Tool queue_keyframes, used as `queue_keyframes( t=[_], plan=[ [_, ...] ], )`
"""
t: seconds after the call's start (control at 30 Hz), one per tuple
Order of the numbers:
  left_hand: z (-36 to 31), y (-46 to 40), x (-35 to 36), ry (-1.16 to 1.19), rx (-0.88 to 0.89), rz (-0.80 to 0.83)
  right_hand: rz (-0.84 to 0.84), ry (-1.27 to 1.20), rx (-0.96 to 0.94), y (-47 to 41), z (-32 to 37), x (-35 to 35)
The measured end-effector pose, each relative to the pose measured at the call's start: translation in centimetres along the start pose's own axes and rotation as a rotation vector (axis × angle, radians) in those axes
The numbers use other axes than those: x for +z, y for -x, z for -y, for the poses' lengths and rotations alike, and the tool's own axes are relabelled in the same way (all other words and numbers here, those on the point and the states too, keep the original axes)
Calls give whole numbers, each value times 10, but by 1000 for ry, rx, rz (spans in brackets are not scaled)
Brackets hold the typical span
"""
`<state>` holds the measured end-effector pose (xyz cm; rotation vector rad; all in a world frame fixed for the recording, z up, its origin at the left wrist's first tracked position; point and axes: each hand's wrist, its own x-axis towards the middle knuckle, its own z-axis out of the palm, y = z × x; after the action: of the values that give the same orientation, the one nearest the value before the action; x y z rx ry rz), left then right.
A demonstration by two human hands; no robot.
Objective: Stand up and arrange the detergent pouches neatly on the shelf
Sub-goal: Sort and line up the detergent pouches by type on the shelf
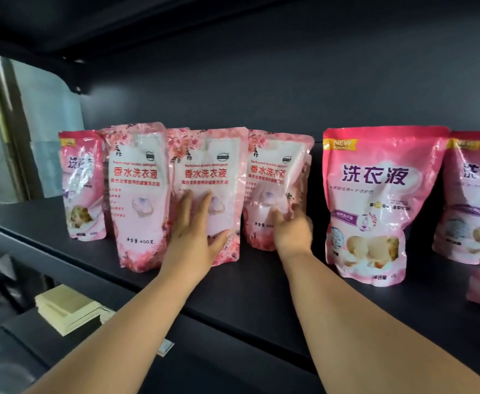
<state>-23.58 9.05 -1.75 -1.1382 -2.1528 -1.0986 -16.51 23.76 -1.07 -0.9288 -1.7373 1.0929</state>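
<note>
Hands [196, 234] [292, 231] touch neighbouring floral pouches [213, 172] [272, 177]; shelf edge [176, 305] near.

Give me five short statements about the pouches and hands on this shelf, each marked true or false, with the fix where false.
1. The left hand lies with straight fingers against the front of the middle floral pouch. True.
2. The right hand is on the big pink pouch marked NEW. False: it holds the lower part of the right floral pouch.
3. Three floral pouches stand side by side, overlapping. True; the left floral pouch is the first.
4. All the pouches lie flat on the black shelf. False: those in view stand upright.
5. A gap separates the right floral pouch from the NEW pouch. True.
</note>
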Motion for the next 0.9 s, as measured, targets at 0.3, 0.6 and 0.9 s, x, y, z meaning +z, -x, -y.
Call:
queue_keyframes(
  t=[0.3,0.6,0.9],
  plan=[
    [43,14,-57,126,203,-317,234,-367,-194,57,47,14],
    [116,-33,-71,807,-453,114,69,-365,-17,52,40,29],
    [141,-45,-53,982,-428,-87,-93,-391,28,57,29,6]
  ],
)
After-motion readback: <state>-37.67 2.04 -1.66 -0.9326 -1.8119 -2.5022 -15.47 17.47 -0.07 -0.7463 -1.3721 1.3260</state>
